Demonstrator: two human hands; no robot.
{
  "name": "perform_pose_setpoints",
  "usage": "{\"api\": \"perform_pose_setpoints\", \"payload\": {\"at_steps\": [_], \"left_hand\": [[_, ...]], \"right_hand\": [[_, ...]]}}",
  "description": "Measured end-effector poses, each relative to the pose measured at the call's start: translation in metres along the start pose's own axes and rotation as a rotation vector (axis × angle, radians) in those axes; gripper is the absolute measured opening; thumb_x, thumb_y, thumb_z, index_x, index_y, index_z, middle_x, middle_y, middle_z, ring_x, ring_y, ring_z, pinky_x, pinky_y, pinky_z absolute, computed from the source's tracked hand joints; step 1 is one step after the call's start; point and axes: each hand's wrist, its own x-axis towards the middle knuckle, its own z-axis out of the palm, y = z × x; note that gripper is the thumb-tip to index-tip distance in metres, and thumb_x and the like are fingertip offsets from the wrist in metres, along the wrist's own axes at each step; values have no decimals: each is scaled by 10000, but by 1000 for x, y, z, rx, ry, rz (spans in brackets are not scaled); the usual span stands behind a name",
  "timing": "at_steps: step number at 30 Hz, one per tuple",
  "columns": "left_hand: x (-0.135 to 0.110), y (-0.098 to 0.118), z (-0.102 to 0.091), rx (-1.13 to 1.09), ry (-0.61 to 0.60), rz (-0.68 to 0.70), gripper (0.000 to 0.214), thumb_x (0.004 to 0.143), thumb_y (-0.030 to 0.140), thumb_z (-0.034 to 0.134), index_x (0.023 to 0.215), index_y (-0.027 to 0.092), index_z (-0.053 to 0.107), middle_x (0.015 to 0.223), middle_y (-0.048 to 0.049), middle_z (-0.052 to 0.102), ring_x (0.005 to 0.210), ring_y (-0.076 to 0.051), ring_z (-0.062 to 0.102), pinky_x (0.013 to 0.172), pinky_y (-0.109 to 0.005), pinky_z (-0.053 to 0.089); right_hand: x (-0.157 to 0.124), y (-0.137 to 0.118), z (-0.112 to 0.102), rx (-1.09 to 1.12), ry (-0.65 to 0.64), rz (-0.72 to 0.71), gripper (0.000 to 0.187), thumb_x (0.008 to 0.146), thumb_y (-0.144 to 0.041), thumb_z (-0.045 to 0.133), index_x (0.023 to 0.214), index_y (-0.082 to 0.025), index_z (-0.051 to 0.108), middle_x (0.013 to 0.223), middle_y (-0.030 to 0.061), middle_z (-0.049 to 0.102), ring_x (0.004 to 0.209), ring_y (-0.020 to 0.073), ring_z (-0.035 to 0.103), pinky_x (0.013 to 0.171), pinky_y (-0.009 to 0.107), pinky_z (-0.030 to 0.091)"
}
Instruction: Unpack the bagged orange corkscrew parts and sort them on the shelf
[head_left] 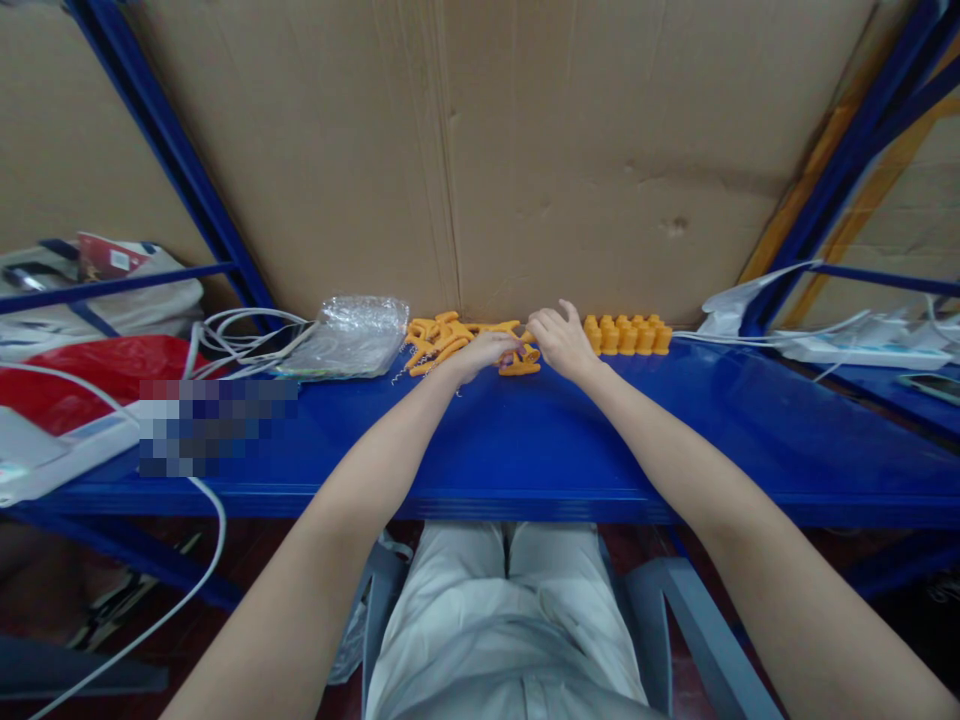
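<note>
Both my hands reach to the back of a blue shelf (525, 440). My left hand (484, 352) and my right hand (561, 342) meet over a small orange plastic part (521, 362) lying on the shelf, fingers curled and pinching at it. A loose heap of orange clip-like parts (435, 340) lies just left of my left hand. A tidy block of upright orange caps (628, 335) stands just right of my right hand.
A clear plastic bag (352, 335) and white cables (240, 335) lie left of the heap. Red cloth (105, 365) and a white device (45, 450) sit far left. A white power strip (855, 350) lies at the right. Cardboard (525, 150) backs the shelf.
</note>
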Motion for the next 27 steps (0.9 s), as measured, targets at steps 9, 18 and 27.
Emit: {"api": "perform_pose_setpoints", "payload": {"at_steps": [9,18,27], "left_hand": [[1,0,2,-103,-12,-35,239,908,266,543,707,182,639,645,-25,570,603,-139,544,657,-321,497],[-3,0,1,-135,19,-30,195,829,243,584,641,189,580,561,12,528,561,-117,485,596,-285,440],[2,-11,-2,-78,73,-29,269,842,320,614,607,197,566,494,33,493,494,-91,445,501,-228,410]], "right_hand": [[1,2,2,0,23,7,324,956,-80,336,1064,-195,619,1140,135,690,1128,259,560,1136,526,266],[-5,5,3,65,-59,-20,321,932,-154,445,1202,-173,618,1119,147,696,1113,287,576,1141,580,249],[-2,0,1,26,-119,-7,336,942,-119,443,1207,-192,638,1149,136,689,1187,276,546,1149,582,232]]}}
